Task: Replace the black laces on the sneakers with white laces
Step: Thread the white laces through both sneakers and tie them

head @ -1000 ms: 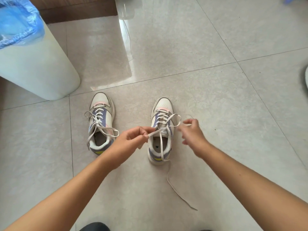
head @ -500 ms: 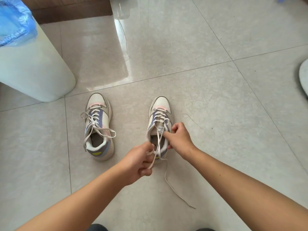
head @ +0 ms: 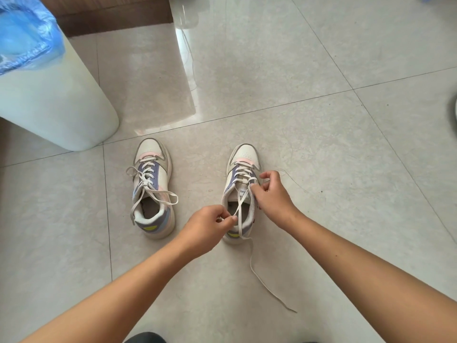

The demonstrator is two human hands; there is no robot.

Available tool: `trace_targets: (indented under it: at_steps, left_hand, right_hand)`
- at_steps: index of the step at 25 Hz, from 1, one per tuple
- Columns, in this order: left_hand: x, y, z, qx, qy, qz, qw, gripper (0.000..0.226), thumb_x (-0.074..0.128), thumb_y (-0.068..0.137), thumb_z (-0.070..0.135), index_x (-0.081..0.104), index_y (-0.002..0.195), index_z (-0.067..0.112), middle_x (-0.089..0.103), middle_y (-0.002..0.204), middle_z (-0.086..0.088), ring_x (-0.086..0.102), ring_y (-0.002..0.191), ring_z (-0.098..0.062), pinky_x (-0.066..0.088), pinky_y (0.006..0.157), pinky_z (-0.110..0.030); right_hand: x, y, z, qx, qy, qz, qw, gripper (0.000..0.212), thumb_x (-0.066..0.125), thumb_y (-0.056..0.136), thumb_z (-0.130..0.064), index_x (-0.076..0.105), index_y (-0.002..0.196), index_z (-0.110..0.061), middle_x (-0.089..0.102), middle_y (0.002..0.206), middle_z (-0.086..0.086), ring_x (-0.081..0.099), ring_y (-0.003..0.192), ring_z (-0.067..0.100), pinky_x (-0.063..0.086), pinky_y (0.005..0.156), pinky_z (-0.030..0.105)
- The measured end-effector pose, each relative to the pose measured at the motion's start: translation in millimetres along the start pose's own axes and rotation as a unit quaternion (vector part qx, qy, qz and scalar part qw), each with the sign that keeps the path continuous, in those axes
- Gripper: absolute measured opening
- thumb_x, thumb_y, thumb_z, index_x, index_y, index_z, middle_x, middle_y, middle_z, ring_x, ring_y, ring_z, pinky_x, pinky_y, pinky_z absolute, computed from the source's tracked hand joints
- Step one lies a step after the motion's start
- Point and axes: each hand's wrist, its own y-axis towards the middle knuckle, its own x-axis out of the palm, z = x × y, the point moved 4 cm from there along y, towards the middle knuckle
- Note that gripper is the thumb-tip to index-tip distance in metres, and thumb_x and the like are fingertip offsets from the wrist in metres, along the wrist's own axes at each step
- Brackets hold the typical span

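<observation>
Two sneakers stand on the floor, the left sneaker (head: 153,189) at nine o'clock of the right sneaker (head: 241,191); each carries one white lace. Two hands; one white bin (head: 54,102) at ten o'clock.

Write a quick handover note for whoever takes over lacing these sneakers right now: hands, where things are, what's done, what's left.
Left hand pinches one end of the white flat lace over the heel opening of the right-side white, purple and pink sneaker. Right hand pinches the lace at the top eyelets; the other end trails on the tile floor.
Done: both sneakers show white laces; the left-side matching sneaker is laced, ends loose.
Left: finish and tie both.
</observation>
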Motion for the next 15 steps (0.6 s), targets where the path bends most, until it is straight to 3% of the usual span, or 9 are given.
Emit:
trace_targets:
  at_steps: [3, 5, 8, 12, 15]
  left_hand:
    - [-1.5, -5.5, 7.0, 0.019, -0.037, 0.001, 0.999, 0.025, 0.05, 0.092, 0.022, 0.055, 0.068, 0.015, 0.044, 0.057, 0.005, 0.042, 0.058, -0.014, 0.045, 0.06, -0.038]
    - [-0.2, -17.2, 13.4, 0.047, -0.037, -0.112, 0.992, 0.024, 0.049, 0.089, 0.014, 0.048, 0.065, 0.016, 0.043, 0.06, 0.001, 0.043, 0.06, -0.013, 0.038, 0.059, -0.029]
    - [-13.7, -31.5, 17.2, 0.051, 0.055, -0.261, 0.962, 0.025, 0.047, 0.086, 0.01, 0.047, 0.063, 0.017, 0.052, 0.058, 0.003, 0.049, 0.056, -0.009, 0.041, 0.06, -0.018]
    - [-11.6, -29.7, 10.2, 0.023, 0.179, -0.295, 0.938, 0.023, 0.045, 0.091, 0.019, 0.049, 0.068, 0.02, 0.063, 0.067, 0.007, 0.055, 0.052, -0.009, 0.04, 0.054, -0.013]
    - [-8.5, -22.5, 2.1, 0.015, 0.248, -0.261, 0.933, 0.019, 0.046, 0.09, 0.021, 0.053, 0.072, 0.019, 0.068, 0.076, 0.005, 0.054, 0.047, -0.01, 0.042, 0.051, -0.017]
  right_hand:
    - [9.8, -14.6, -0.2, -0.037, -0.055, -0.031, 0.997, 0.038, 0.058, 0.085, -0.014, 0.03, 0.109, -0.021, 0.041, 0.065, -0.009, 0.043, 0.054, 0.004, 0.039, 0.057, 0.023]
    - [9.7, -13.9, 5.6, -0.019, -0.048, -0.002, 0.999, 0.032, 0.057, 0.084, -0.012, 0.031, 0.102, -0.017, 0.041, 0.067, -0.007, 0.04, 0.056, 0.008, 0.038, 0.056, 0.027]
    - [11.4, -14.1, 10.2, -0.01, -0.069, 0.011, 0.998, 0.026, 0.057, 0.084, -0.015, 0.033, 0.094, -0.015, 0.041, 0.068, -0.005, 0.037, 0.056, 0.011, 0.035, 0.053, 0.026]
    - [7.2, -17.7, 10.9, -0.021, -0.114, 0.029, 0.993, 0.021, 0.056, 0.085, -0.015, 0.035, 0.088, -0.015, 0.043, 0.067, -0.004, 0.037, 0.055, 0.013, 0.031, 0.05, 0.025]
    - [4.2, -23.4, 10.9, -0.023, -0.123, 0.009, 0.992, 0.019, 0.056, 0.085, -0.015, 0.037, 0.087, -0.015, 0.043, 0.067, -0.004, 0.038, 0.056, 0.015, 0.034, 0.053, 0.027]
